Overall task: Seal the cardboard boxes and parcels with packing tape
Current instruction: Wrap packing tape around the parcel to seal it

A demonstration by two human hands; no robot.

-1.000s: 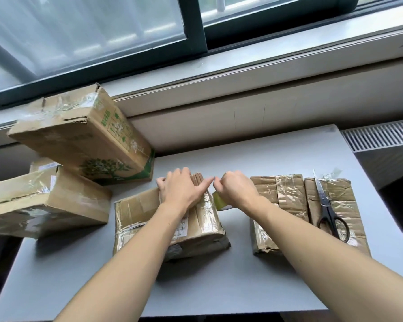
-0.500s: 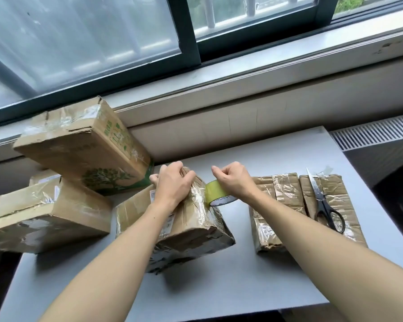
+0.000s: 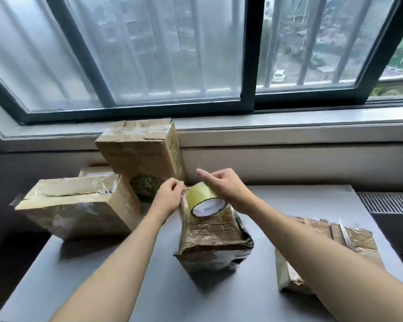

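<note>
A crumpled, tape-wrapped cardboard parcel [image 3: 213, 242] stands on end in the middle of the grey table [image 3: 102, 275]. My left hand [image 3: 169, 199] grips its top edge, fingers curled there. My right hand [image 3: 228, 188] holds a yellowish roll of packing tape [image 3: 204, 199] against the parcel's top, its index finger pointing out to the left. The roll's white core label faces me.
Two larger taped boxes are at the left: a low one [image 3: 77, 208] and a tilted one with green print [image 3: 142, 159] leaning against the wall under the window sill. Flat taped parcels [image 3: 323, 249] lie at the right, a scissor blade [image 3: 346, 237] on top.
The parcel has been tipped up from lying flat to standing on end. Both hands rose with it and the roll now sits at its top. The camera tilted up toward the window.
</note>
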